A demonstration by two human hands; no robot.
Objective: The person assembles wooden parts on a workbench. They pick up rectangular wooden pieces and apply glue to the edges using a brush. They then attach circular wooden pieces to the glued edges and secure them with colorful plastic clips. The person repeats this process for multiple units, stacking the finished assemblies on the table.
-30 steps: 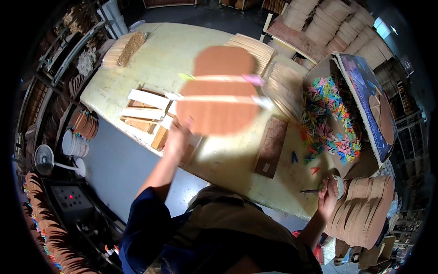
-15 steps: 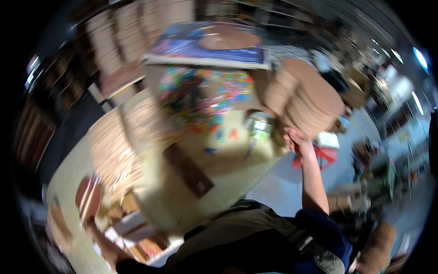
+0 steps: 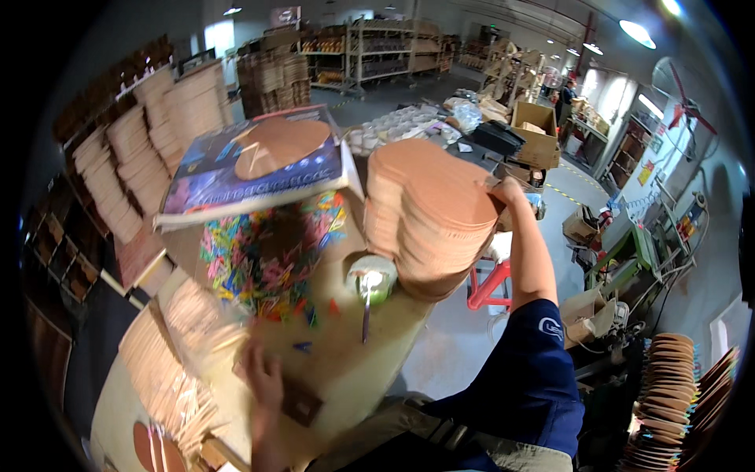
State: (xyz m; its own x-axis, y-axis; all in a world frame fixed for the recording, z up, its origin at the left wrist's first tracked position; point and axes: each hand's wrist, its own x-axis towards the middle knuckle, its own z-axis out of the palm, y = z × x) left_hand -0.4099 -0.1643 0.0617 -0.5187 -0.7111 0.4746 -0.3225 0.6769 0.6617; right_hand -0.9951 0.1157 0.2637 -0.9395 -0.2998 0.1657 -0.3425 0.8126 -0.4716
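Note:
A tall stack of guitar-shaped thin wooden panels (image 3: 432, 185) stands at the table's right edge. My right hand (image 3: 510, 191) pinches the far right rim of the top panel, its fingers partly hidden. My left hand (image 3: 263, 377), blurred by motion, is low over the table with its fingers apart and nothing in them. Beside it lies a dark brown flat block (image 3: 301, 403). Between the hands sits a small round tub (image 3: 371, 277) with white stuff in it, and a purple-handled brush (image 3: 365, 321) leans out. Many coloured clothes pegs (image 3: 271, 275) lie in a heap behind.
A thick blue printed slab (image 3: 252, 189) carries one wooden panel (image 3: 291, 148). Bundles of pale wood strips (image 3: 161, 354) line the table's left. At lower left lies a panel with strips on it (image 3: 153, 448). A red stool (image 3: 491, 287) stands beyond the table's right edge.
My view has swung right and up. My left hand has come from the panel with strips at lower left toward the table's middle. My right hand has reached up to the stack's top.

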